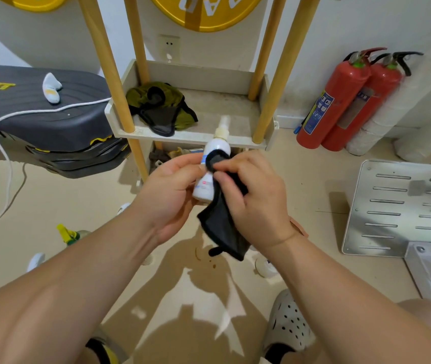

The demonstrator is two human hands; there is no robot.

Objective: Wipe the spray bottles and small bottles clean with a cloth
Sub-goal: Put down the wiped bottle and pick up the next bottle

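Mid-wipe: my left hand (pixel 172 190) grips a white spray bottle (pixel 215 148) while my right hand (pixel 256 203), just beside it, pinches a black cloth (pixel 222 227) against its shoulder; next, likely, turning the bottle.

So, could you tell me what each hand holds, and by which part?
The left hand grips the white spray bottle around its lower body; the right hand holds the black cloth by its upper end.

Place: a storage or utility corner is suggested.
Signs: fire extinguishers (pixel 345 101) are stood by the wall (pixel 340 27); a slotted metal panel (pixel 398 206) is laid on the floor (pixel 314 179); rags (pixel 162 106) are heaped on a shelf (pixel 190 136).
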